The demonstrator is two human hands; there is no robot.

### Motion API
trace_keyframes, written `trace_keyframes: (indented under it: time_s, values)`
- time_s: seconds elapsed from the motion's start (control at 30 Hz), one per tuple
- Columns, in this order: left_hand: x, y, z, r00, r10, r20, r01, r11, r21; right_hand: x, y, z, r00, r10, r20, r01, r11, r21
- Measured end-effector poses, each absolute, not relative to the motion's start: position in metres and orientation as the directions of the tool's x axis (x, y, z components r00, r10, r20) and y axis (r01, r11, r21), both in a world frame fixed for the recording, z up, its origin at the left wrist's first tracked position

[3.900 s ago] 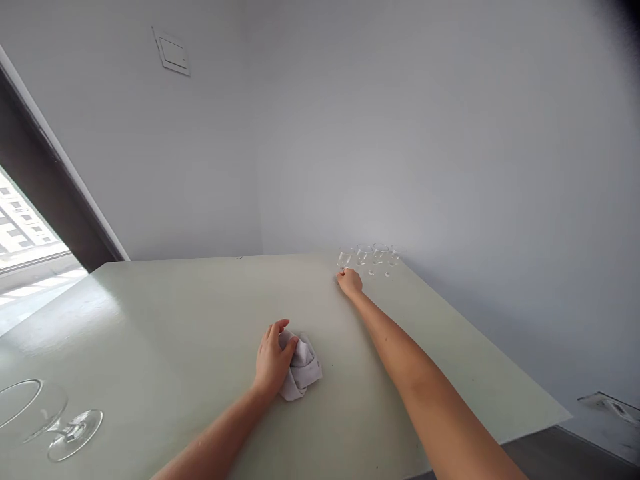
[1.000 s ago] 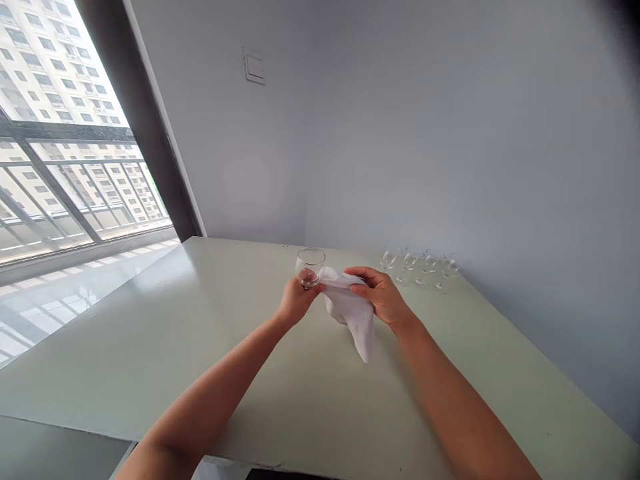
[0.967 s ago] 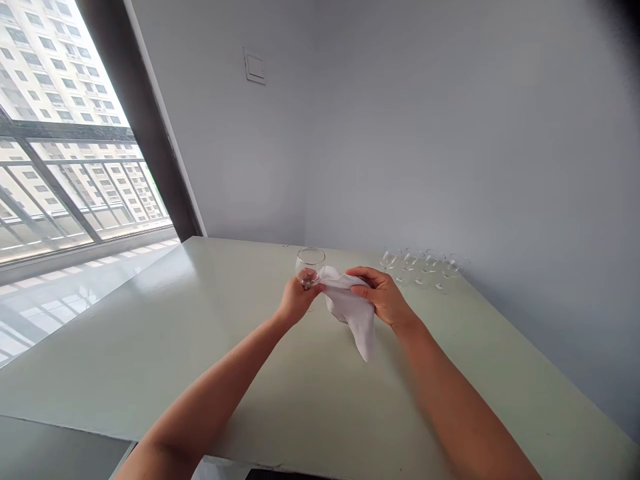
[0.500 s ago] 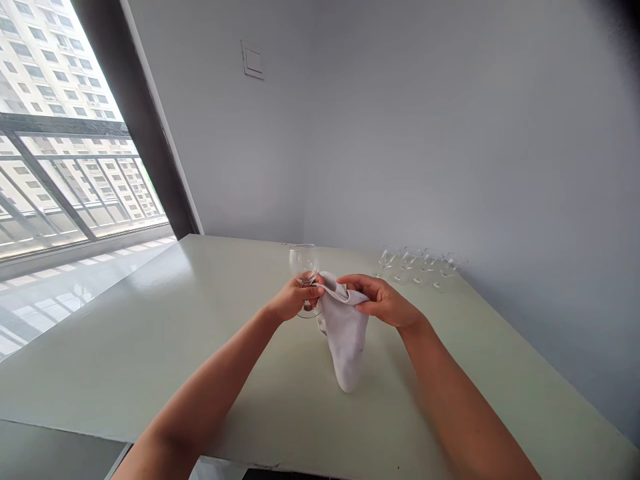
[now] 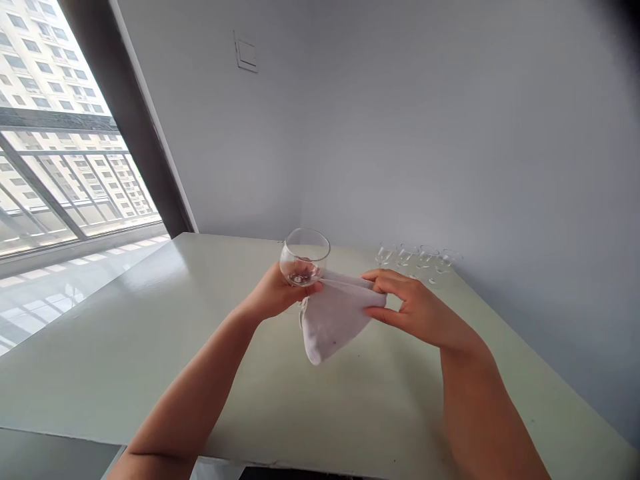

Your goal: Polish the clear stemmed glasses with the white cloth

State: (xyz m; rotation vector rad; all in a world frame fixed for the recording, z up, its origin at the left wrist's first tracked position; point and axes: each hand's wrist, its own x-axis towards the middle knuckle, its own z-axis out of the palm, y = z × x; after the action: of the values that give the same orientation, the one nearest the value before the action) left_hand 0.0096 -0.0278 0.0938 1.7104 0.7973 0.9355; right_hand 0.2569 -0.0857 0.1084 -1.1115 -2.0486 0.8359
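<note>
Above the pale green surface (image 5: 115,347), we hold one wine glass (image 5: 304,261) upright in the left hand (image 5: 273,293), with its bowl showing above the fingers (image 5: 311,288) and its stem and foot hidden. These fingers are closed around the glass and press one end of a white cloth (image 5: 336,320) against it. The right hand (image 5: 417,310) is just beside the left, its fingers (image 5: 381,277) nearly closed, pinching the upper edge of the cloth against the thumb. The cloth hangs in a loose fold below both hands. Four more wine glasses (image 5: 426,255) stand in a row near the far corner of the surface, by the wall (image 5: 400,133). They are well apart from both hands, and neither hand holds one.
</note>
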Motion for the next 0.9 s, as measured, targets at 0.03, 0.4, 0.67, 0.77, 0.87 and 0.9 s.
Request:
trace_keyframes:
  time_s: [0.03,0.4,0.67,0.77,0.87,0.9]
  values:
    - [0.01,-0.029,0.094,0.492,0.843,0.217,0.092,-0.298,0.95,0.258,-0.085,0.108,-0.415,0.879,0.237,0.438,0.421,-0.795]
    - [0.019,-0.006,0.076,0.362,0.908,0.209,-0.127,-0.174,0.977,0.24,-0.031,0.062,-0.268,0.963,0.021,-0.237,-0.045,-0.971]
    - [0.019,0.026,0.042,0.221,0.973,0.068,0.059,-0.083,0.995,0.235,-0.017,0.043,-0.009,0.994,0.112,-0.355,0.101,-0.929]
    - [0.026,0.032,0.019,0.221,0.975,-0.035,0.265,-0.025,0.964,0.237,-0.02,0.049,0.187,0.957,0.223,-0.249,0.266,-0.931]
    - [0.038,0.03,0.004,0.178,0.983,0.035,0.544,-0.128,0.829,0.234,-0.025,0.05,0.221,0.925,0.309,-0.082,0.334,-0.939]
    - [0.041,0.027,0.001,0.172,0.979,0.105,0.612,-0.19,0.768,0.232,-0.026,0.05,0.19,0.93,0.314,-0.032,0.325,-0.945]
